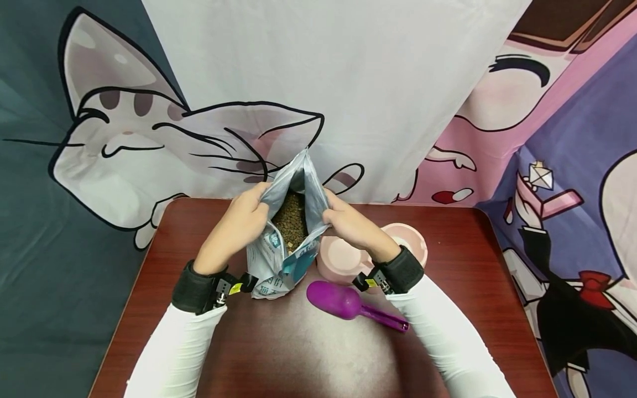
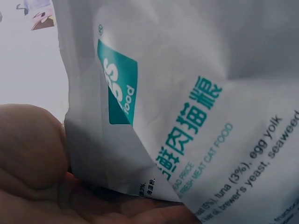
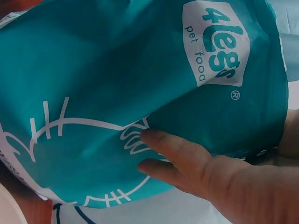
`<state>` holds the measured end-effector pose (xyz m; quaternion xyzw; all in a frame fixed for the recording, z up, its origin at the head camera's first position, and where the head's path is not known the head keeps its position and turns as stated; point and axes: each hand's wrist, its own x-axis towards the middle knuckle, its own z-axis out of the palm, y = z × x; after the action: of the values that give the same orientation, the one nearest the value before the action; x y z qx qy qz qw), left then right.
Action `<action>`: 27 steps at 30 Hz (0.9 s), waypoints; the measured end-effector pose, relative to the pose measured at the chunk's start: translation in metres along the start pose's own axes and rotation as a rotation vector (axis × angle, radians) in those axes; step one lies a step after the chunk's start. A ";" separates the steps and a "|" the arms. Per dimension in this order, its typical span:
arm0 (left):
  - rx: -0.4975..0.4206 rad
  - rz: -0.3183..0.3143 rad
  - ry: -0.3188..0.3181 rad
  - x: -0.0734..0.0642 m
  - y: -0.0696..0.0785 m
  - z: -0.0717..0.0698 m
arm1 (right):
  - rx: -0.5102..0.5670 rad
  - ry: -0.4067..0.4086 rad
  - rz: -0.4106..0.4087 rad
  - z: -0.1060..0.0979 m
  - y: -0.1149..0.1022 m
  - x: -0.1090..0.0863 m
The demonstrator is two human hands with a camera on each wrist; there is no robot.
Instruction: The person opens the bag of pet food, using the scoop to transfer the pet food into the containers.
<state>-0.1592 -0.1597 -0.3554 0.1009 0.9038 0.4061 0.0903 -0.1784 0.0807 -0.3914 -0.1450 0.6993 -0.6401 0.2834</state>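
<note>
A cat food bag (image 1: 269, 260) stands on the table with its top spread wide, and brown kibble (image 1: 291, 221) shows inside. My left hand (image 1: 241, 224) pinches the bag's left edge; in the left wrist view the thumb (image 2: 32, 144) lies against the white printed side. On the opposite edge my right hand (image 1: 353, 224) grips the rim. The right wrist view shows its fingers (image 3: 182, 154) against the teal face of the bag (image 3: 93, 70). Just in front of the bag a purple scoop (image 1: 338, 300) lies on the table, its handle pointing right.
Two pink bowls sit right of the bag: the nearer bowl (image 1: 340, 260) beside it, the farther bowl (image 1: 410, 237) partly hidden behind my right wrist. The reddish-brown table (image 1: 463, 265) ends at a cartoon-printed cloth (image 1: 348, 66) at the back.
</note>
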 end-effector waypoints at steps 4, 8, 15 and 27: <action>0.002 0.008 0.010 0.000 -0.002 -0.002 | -0.034 0.002 -0.009 -0.004 0.002 -0.001; 0.001 0.004 0.026 -0.001 -0.003 -0.001 | -0.027 0.002 -0.009 -0.005 0.004 -0.002; -0.030 -0.018 0.061 -0.005 0.003 0.004 | -0.026 0.027 0.013 0.000 0.001 -0.002; -0.099 -0.032 0.048 -0.004 0.007 0.019 | 0.020 0.024 0.009 0.014 -0.001 0.008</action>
<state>-0.1502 -0.1426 -0.3628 0.0719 0.8859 0.4512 0.0799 -0.1771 0.0644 -0.3928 -0.1315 0.6967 -0.6476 0.2793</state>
